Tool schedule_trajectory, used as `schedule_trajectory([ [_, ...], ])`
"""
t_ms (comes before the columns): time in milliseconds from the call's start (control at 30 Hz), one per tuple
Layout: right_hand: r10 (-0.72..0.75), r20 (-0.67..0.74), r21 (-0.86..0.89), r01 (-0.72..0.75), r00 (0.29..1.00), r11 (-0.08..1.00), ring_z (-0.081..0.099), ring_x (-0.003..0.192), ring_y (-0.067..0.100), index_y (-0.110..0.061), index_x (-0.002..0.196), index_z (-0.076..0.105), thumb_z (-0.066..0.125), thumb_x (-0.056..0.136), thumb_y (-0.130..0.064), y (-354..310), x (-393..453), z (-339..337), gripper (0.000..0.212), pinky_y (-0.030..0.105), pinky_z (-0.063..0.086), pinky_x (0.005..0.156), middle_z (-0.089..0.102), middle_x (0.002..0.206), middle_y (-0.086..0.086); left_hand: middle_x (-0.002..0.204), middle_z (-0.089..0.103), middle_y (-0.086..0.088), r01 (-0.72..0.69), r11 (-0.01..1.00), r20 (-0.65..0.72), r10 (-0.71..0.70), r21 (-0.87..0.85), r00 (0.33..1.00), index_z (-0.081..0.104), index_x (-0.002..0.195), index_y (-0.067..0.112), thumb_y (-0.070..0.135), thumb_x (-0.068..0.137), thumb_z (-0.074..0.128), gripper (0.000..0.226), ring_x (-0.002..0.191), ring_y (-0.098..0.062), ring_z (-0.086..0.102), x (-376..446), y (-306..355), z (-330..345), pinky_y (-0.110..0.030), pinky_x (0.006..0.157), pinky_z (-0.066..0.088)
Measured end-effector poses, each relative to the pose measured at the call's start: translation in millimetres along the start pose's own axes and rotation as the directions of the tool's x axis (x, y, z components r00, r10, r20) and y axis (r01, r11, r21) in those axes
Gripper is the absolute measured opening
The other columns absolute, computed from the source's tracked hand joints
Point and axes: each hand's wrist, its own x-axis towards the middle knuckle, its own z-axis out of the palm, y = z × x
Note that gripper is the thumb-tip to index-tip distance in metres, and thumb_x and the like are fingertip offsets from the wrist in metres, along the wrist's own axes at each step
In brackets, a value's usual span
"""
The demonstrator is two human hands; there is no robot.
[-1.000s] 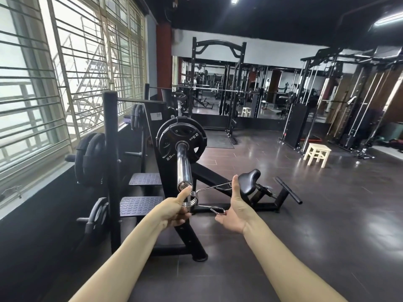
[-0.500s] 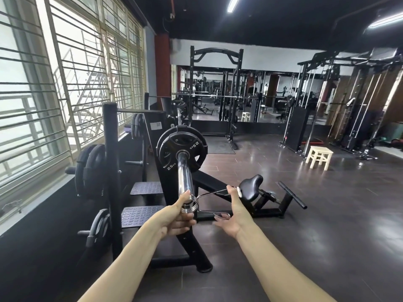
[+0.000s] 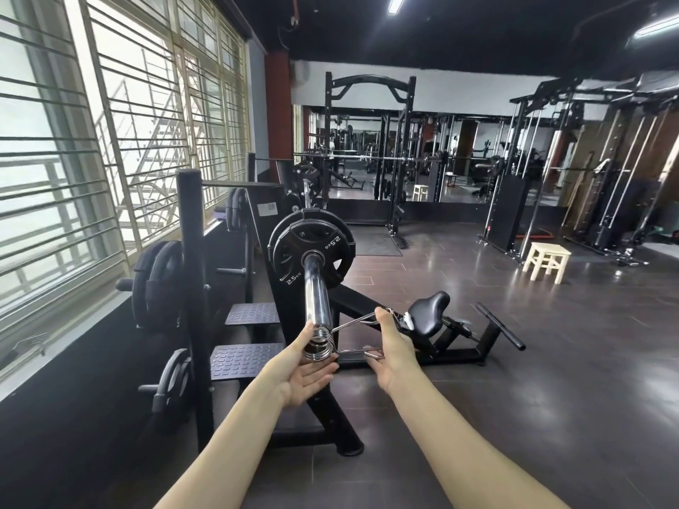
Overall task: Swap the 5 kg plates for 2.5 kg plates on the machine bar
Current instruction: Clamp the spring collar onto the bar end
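A black plate marked 2.5 kg [image 3: 312,253] sits far back on the chrome machine bar [image 3: 316,292], which points toward me. A steel spring collar [image 3: 319,343] rings the bar's near end. Its two wire handles stick out to the right. My right hand [image 3: 387,352] is closed around both handles. My left hand [image 3: 303,369] cups the collar's coil from the left and below, thumb on top, fingers spread.
A black plate rack [image 3: 191,288] on the left holds several plates [image 3: 156,284] on pegs. Two treaded foot plates [image 3: 247,356] lie between rack and machine. The machine's padded seat [image 3: 428,310] and floor frame lie right of the bar. A wooden stool [image 3: 546,260] stands farther right.
The view has tilted up a little. The spring collar has slid a little further onto the bar's near end, and my left fingers have spread under the coil.
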Motion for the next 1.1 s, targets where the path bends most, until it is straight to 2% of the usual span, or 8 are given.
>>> schedule_trajectory([
  [67, -0.036, -0.033, -0.009, 0.036, 0.999, 0.999, 0.060, 0.086, 0.023, -0.008, 0.122, 0.056, 0.074, 0.087, -0.042, 6.5, 4.2, -1.1, 0.051, 0.036, 0.054, 0.076, 0.061, 0.102, 0.007, 0.109, 0.074, -0.021, -0.009, 0.999, -0.008, 0.009, -0.031, 1.000, 0.056, 0.101, 0.001, 0.051, 0.081, 0.075, 0.057, 0.110, -0.033, 0.069, 0.4, -0.9, 0.6, -0.042, 0.099, 0.053],
  [167, -0.100, -0.047, -0.040, 0.098, 0.994, 0.994, 0.064, 0.099, 0.025, -0.016, 0.109, 0.053, 0.074, 0.087, -0.045, 17.2, 8.7, -7.7, 0.042, 0.045, 0.055, 0.095, 0.062, 0.111, 0.006, 0.110, 0.075, -0.019, -0.012, 0.999, 0.010, 0.013, -0.046, 1.000, 0.061, 0.107, 0.002, 0.053, 0.080, 0.075, 0.059, 0.107, -0.031, 0.070, 4.2, -3.0, -0.1, -0.040, 0.093, 0.055],
  [533, -0.116, -0.046, -0.118, 0.110, 0.992, 0.987, 0.059, 0.094, 0.024, -0.015, 0.095, 0.064, 0.067, 0.090, -0.052, 3.4, 20.4, 1.8, 0.037, 0.052, 0.047, 0.107, 0.061, 0.093, 0.000, 0.105, 0.077, -0.017, 0.021, 1.000, 0.001, -0.021, -0.016, 1.000, 0.058, 0.116, 0.002, 0.056, 0.074, 0.079, 0.072, 0.103, -0.028, 0.072, 15.7, 8.0, 4.1, -0.042, 0.093, 0.056],
  [667, -0.122, -0.084, -0.134, 0.110, 0.989, 0.985, 0.051, 0.083, 0.024, 0.006, 0.115, 0.057, 0.067, 0.087, -0.054, -2.3, 24.3, 8.6, 0.067, 0.045, 0.050, 0.097, 0.054, 0.088, 0.004, 0.097, 0.078, -0.015, 0.023, 0.998, -0.002, -0.023, -0.064, 1.000, 0.055, 0.119, 0.002, 0.060, 0.072, 0.080, 0.079, 0.092, -0.026, 0.073, 19.9, 3.6, 5.7, -0.040, 0.082, 0.058],
  [767, -0.150, -0.088, -0.155, 0.135, 0.985, 0.979, 0.048, 0.079, 0.023, 0.011, 0.116, 0.053, 0.065, 0.087, -0.054, -5.5, 21.6, 12.0, 0.073, 0.039, 0.047, 0.079, 0.051, 0.086, 0.005, 0.097, 0.077, -0.015, 0.011, 0.991, 0.013, -0.009, -0.131, 1.000, 0.056, 0.120, 0.001, 0.060, 0.073, 0.078, 0.078, 0.093, -0.026, 0.072, 24.6, -2.1, 8.0, -0.039, 0.083, 0.057],
  [933, -0.208, -0.062, -0.196, 0.192, 0.976, 0.961, 0.050, 0.079, 0.022, 0.017, 0.113, 0.054, 0.065, 0.090, -0.051, -3.8, 24.8, 9.2, 0.073, 0.036, 0.044, 0.077, 0.051, 0.086, 0.005, 0.103, 0.075, -0.016, -0.045, 0.989, 0.013, 0.047, -0.144, 0.999, 0.062, 0.120, 0.003, 0.060, 0.079, 0.073, 0.070, 0.095, -0.028, 0.071, 27.5, -8.0, 9.3, -0.039, 0.077, 0.055],
  [1000, -0.164, -0.055, -0.161, 0.153, 0.985, 0.975, 0.055, 0.084, 0.026, 0.011, 0.098, 0.062, 0.066, 0.091, -0.050, 3.8, 29.4, 4.5, 0.062, 0.042, 0.050, 0.089, 0.056, 0.087, 0.002, 0.099, 0.077, -0.015, -0.067, 0.995, -0.016, 0.066, -0.070, 0.998, 0.065, 0.114, 0.006, 0.059, 0.080, 0.073, 0.064, 0.091, -0.026, 0.072, 26.1, -3.1, 8.7, -0.038, 0.078, 0.056],
  [1100, -0.123, -0.054, -0.140, 0.115, 0.991, 0.983, 0.065, 0.108, 0.032, -0.017, 0.082, 0.067, 0.064, 0.094, -0.050, 8.5, 31.3, 1.9, 0.035, 0.053, 0.047, 0.107, 0.066, 0.095, -0.002, 0.097, 0.078, -0.014, -0.077, 0.997, -0.030, 0.077, -0.002, 0.997, 0.067, 0.112, 0.006, 0.060, 0.081, 0.071, 0.063, 0.089, -0.025, 0.072, 26.9, -1.0, 8.3, -0.038, 0.085, 0.057],
])
